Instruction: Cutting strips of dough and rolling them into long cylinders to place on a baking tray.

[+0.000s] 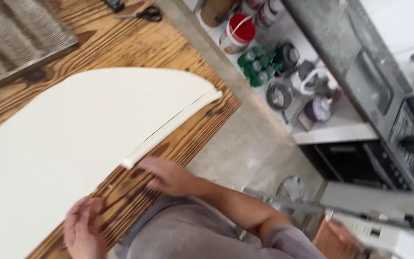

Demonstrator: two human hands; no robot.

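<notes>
Pale dough strip point(171, 128) is what I'm working on: a thin rope trimmed off the rolled sheet point(58, 144). My right hand point(166, 175) lies flat on the wooden worktop point(168, 52), fingers loosely spread, fingertips just at the strip's near end; it's touching or a hair short of it, not closed on anything. My left hand point(82, 230) rests open at the sheet's near edge, close to the worktop's near edge, also gripping nothing. Frame is motion-blurred, so I can't tell finer contact.

Strip lies along the sheet's cut edge, right by the worktop's right-hand edge. Long axis runs diagonally: near end by my right hand, far end pointing up and away toward the worktop's right corner. A dark gap shows between strip and sheet over most of the length; at the near end they look closer, maybe still joined.

Risks as I judge them:
- strip is long and soft; lifting from one end would likely stretch or snap it
- it sits close to the right-hand edge, so a sideways nudge could roll it off toward the floor point(245, 144)
- if the near end is still stuck to the sheet, pulling would tear or drag the sheet
- bare wood grain may grab the dough

Scissors point(144, 13) and a metal tray point(15, 38) at the far side, well apart.
</notes>
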